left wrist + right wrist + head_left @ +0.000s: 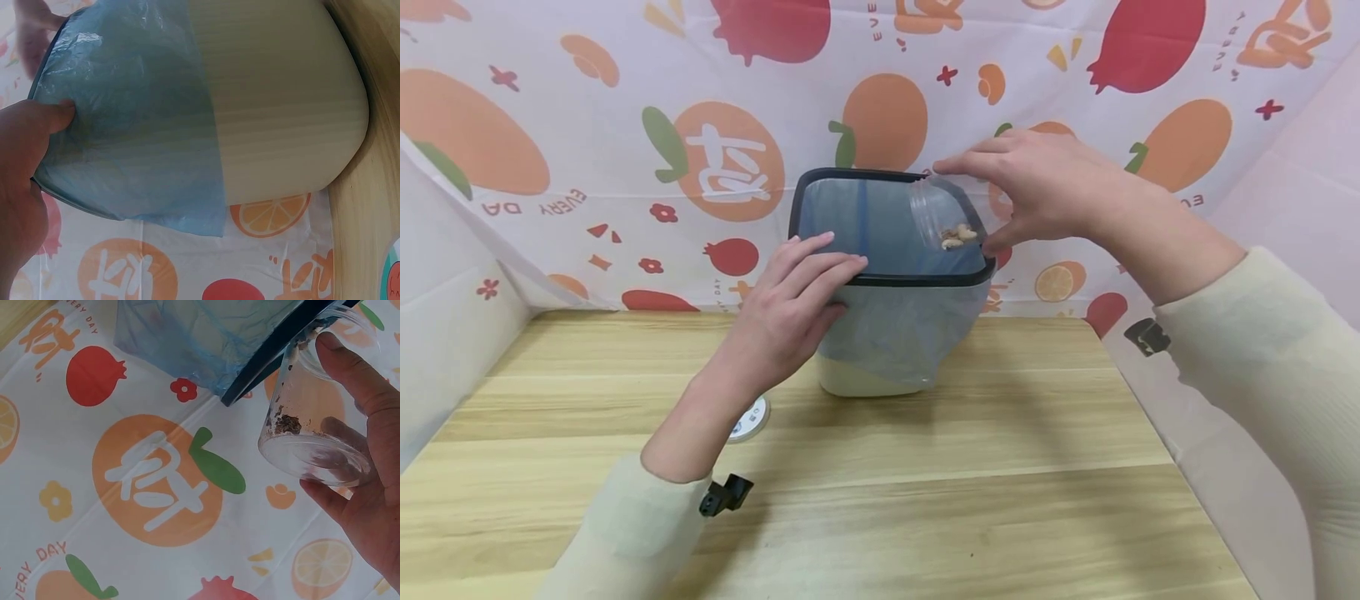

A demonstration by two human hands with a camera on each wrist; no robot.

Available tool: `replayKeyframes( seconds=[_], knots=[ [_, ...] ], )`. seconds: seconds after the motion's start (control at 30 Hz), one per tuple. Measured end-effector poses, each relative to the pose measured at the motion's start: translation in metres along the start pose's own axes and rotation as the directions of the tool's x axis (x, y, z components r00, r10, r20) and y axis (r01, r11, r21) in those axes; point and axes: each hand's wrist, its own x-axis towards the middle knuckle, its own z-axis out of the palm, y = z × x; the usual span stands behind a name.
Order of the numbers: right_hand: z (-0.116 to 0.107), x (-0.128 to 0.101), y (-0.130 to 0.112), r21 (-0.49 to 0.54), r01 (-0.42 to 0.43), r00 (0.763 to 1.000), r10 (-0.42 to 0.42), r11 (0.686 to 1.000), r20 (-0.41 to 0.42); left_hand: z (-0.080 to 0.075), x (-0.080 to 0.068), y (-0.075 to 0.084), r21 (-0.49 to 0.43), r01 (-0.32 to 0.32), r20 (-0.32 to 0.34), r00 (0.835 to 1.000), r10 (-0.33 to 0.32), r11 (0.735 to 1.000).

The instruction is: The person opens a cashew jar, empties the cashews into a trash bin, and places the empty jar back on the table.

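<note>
A cream trash bin (857, 379) with a black rim stands on the table, lined with a translucent blue bag (902, 333). My left hand (790, 304) grips the near-left part of the rim, fingers over the edge and thumb (59, 117) against the bag outside. Above the bin's right side, my right hand (1052, 183) holds a clear plastic jar (312, 453), tilted with its mouth toward the bin's inside. Small tan pieces (958, 237) that look like nuts or shells lie near the jar's mouth. Dark crumbs (288, 424) cling to its wall. The bin's bottom is hidden.
A round white lid-like disc (751, 419) lies on the wooden table (925, 517), partly covered by my left forearm. A fruit-print cloth (625, 150) hangs close behind the bin.
</note>
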Motion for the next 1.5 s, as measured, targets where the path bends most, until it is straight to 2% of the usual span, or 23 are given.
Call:
replayKeyframes(
  seconds=[0.53,1.13,1.33,1.5],
  knots=[
    [-0.008,0.004,-0.009,-0.084,0.052,0.998,-0.054,0.995,-0.027,-0.003,-0.003,0.0,0.004,0.021,0.005,1.0,-0.021,1.0],
    [-0.011,-0.001,-0.01,-0.1,0.065,0.998,-0.066,0.993,-0.007,0.001,0.0,0.001,0.001,-0.012,-0.008,1.0,0.012,1.0],
    [-0.017,0.0,-0.012,-0.16,0.105,0.993,-0.113,0.981,-0.038,0.0,0.0,0.001,-0.003,-0.005,-0.014,1.0,0.005,1.0],
    [-0.02,0.002,-0.018,-0.187,0.104,0.993,-0.111,0.977,-0.032,-0.002,-0.001,0.0,0.0,-0.006,-0.017,1.0,0.006,1.0]
  ],
)
